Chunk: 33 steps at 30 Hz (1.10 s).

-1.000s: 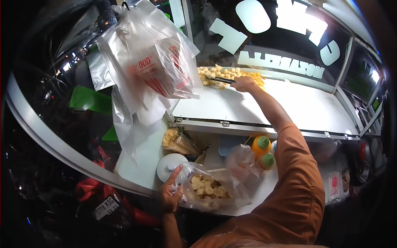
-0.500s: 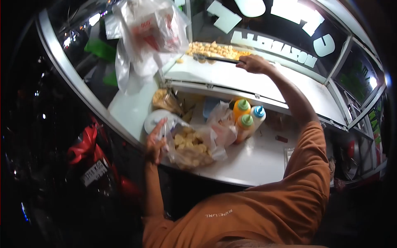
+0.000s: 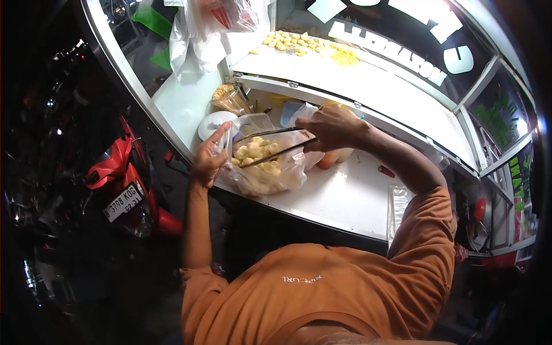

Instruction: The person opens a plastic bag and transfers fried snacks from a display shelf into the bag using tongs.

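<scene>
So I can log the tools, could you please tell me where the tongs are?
In the head view, just above centre, the tongs are in the right hand, reaching left to the food in the plastic bag.

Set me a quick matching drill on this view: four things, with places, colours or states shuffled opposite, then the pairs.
Column one:
1. left hand
2. tongs
3. motorbike
4. shirt

Column two:
A. red
B. in the right hand
C. brownish orange
D. at the edge of the bag

Pairs: 1-D, 2-B, 3-A, 4-C.
</scene>
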{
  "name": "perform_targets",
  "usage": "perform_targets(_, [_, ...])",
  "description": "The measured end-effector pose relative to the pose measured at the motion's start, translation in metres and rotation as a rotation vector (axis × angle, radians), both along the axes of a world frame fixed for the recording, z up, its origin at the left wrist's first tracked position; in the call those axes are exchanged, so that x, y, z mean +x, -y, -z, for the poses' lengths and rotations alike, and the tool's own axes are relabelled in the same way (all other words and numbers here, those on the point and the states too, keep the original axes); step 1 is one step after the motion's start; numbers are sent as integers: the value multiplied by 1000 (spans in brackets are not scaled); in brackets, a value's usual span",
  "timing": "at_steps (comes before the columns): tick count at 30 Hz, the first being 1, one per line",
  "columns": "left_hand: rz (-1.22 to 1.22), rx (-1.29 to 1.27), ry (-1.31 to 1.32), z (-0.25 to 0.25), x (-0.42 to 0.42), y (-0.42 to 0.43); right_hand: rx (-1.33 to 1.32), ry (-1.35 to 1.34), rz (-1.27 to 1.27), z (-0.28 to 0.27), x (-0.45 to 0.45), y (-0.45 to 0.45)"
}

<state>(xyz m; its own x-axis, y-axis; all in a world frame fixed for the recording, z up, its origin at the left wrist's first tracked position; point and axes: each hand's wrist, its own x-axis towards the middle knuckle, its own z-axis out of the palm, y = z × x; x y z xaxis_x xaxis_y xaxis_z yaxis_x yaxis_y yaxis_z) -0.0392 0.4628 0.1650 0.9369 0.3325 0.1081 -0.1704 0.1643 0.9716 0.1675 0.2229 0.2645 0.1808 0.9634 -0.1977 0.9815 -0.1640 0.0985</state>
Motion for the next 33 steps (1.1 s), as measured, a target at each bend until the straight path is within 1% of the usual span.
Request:
perform_targets(1, [-4, 37, -15, -2, -1, 1, 50, -8, -56, -3, -1, 2])
perform_targets(3, [-37, 118, 2, 4, -7, -6, -14, -33, -4, -35, 1, 19])
perform_targets(4, [-49, 157, 41, 13, -5, -10, 19, -90, 22, -45, 11, 28])
perform_targets(5, [-55, 195, 85, 19, -2, -15, 7, -159, 112, -62, 19, 37])
perform_targets(6, [-42, 213, 80, 14, -3, -15, 44, -202, 201, -68, 33, 44])
perform_targets(7, [-88, 108, 14, 11, -4, -10, 81, -249, 286, -75, 51, 52])
perform_targets(8, [-74, 104, 21, 11, -4, -10, 229, -260, 292, -63, 83, 59])
perform_targets(9, [-62, 99, 29, 11, -3, -11, 377, -268, 293, -39, 122, 61])
perform_targets(11, [-21, 0, -19, 3, -3, -9, 542, -155, 528, 7, 175, 51])
perform_targets(12, [-76, 11, -32, 0, 3, -4, 492, -153, 656, 30, 208, 42])
perform_targets(13, [-55, 12, -30, 0, 4, -6, 441, -150, 780, 50, 237, 32])
perform_targets(15, [-21, 15, -25, 4, 4, -13, 446, -302, 1037, 73, 269, 10])
perform_targets(18, [-30, 32, -19, 5, 6, -17, 508, -345, 1085, 85, 294, -23])
perform_targets(20, [-28, 40, -28, 4, 7, -21, 562, -378, 1085, 114, 328, -48])
perform_targets(23, [-29, 148, -28, 14, 10, -29, 560, -459, 1104, 130, 346, -89])
perform_targets(24, [-29, 92, -39, 9, 13, -26, 554, -487, 1027, 127, 347, -97])
perform_targets(27, [-33, 118, -41, 11, 17, -30, 648, -592, 976, 117, 352, -116])
perform_targets(28, [-34, 131, -42, 12, 18, -32, 617, -591, 980, 103, 345, -115])
perform_targets(31, [-33, 146, -60, 13, 18, -37, 591, -471, 969, 93, 356, -102])
perform_targets(32, [-35, 133, -65, 16, 21, -39, 502, -409, 957, 88, 360, -86])
perform_targets(33, [-41, 120, -77, 17, 20, -38, 476, -408, 970, 93, 358, -83])
